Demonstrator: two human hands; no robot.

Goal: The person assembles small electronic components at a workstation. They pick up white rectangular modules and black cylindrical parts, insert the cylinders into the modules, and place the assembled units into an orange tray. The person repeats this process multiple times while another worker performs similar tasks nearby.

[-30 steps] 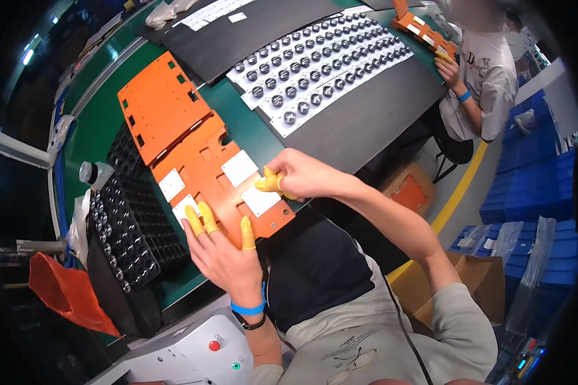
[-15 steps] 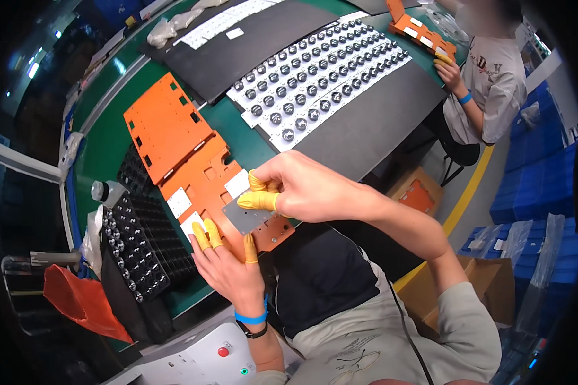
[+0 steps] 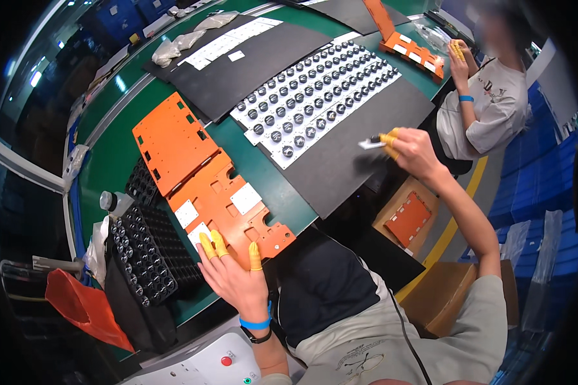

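My left hand [image 3: 237,279], fingers stretched out and apart in yellow finger cots, rests on the lower edge of the orange fixture [image 3: 221,221]. Its fingertips touch a small white plate [image 3: 199,235] lying there. Two more white plates [image 3: 243,199] lie in the fixture, and its near right recess is bare. Out over the black mat [image 3: 327,173], my right hand [image 3: 412,151] pinches a small pale plate [image 3: 370,144] with a dark part at its finger end. Motion blur hides the details of that piece.
Rows of white plates with round black parts [image 3: 302,102] lie beyond the mat. Black trays of round parts [image 3: 141,256] stand left, beside a bottle [image 3: 112,201]. A co-worker [image 3: 472,109] is at the far right near another orange fixture [image 3: 411,51]. A cardboard box [image 3: 437,301] stands below.
My right hand has moved right, away from the fixture, and now holds a small plate over the mat. The grey plate formerly under it has left the fixture. My left hand stays put.
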